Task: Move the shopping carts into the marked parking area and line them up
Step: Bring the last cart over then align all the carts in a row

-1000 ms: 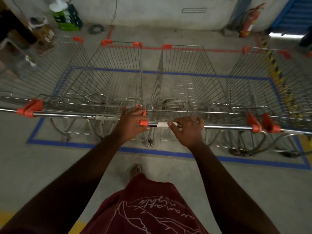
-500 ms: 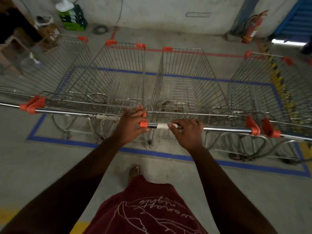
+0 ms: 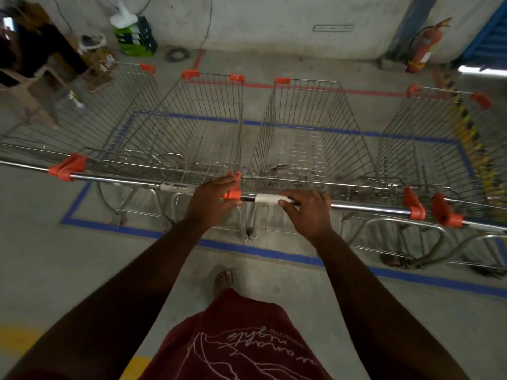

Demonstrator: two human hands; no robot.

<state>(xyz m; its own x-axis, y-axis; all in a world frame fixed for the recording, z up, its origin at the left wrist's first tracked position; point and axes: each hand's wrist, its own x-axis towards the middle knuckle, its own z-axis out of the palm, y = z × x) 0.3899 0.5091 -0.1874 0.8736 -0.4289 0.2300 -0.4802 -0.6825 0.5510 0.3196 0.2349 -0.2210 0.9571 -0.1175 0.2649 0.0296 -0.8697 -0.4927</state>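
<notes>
Several steel wire shopping carts with orange corner caps stand side by side, noses toward the wall, inside a blue tape outline [image 3: 274,255] on the concrete floor. My left hand [image 3: 211,200] grips the right end of the left-centre cart's [image 3: 192,127] handle bar [image 3: 123,179], beside an orange cap. My right hand [image 3: 307,209] grips the right-centre cart's [image 3: 310,138] handle bar [image 3: 365,207] next to a white tape wrap. These two carts almost touch. One more cart [image 3: 82,124] stands at the far left and another [image 3: 428,149] at the right.
A red floor line [image 3: 370,91] runs behind the carts. A fire extinguisher [image 3: 424,48] stands at the back right wall and a green crate [image 3: 135,37] at the back left. A yellow-black hazard strip [image 3: 472,138] borders the right side. Furniture [image 3: 33,78] crowds the left. My sandalled foot [image 3: 222,279] is behind the blue line.
Both hands keep their hold on the two handle bars. The carts stay where they were in the blue outline; only my view has shifted slightly.
</notes>
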